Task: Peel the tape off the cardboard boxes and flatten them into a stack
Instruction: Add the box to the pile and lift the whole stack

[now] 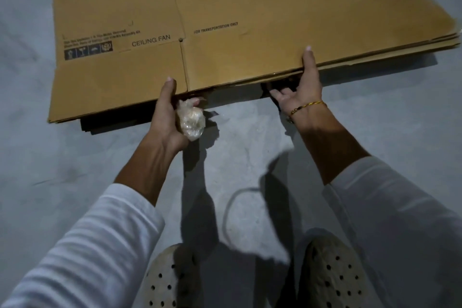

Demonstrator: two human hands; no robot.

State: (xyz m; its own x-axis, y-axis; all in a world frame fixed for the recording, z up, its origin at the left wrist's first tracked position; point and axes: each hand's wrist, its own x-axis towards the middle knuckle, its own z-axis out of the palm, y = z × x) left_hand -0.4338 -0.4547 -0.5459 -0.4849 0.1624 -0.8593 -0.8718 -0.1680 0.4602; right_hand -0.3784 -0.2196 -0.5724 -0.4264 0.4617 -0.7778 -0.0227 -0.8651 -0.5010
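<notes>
Two hands at the near edge | left hand (166, 112) cups tape wad (191, 120), thumb on top of flattened box (225, 27) | right hand (300, 90) pinches the edge, fingers underneath | box at 12 o'clock on floor (250, 137): light, stiff, floppy when lifted; grip edges wide.

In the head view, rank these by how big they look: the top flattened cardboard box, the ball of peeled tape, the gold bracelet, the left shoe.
1. Top flattened cardboard box, by far the largest.
2. Left shoe, though it is cut off by the frame edge and nearer the camera.
3. Ball of peeled tape.
4. Gold bracelet, a thin band.
</notes>
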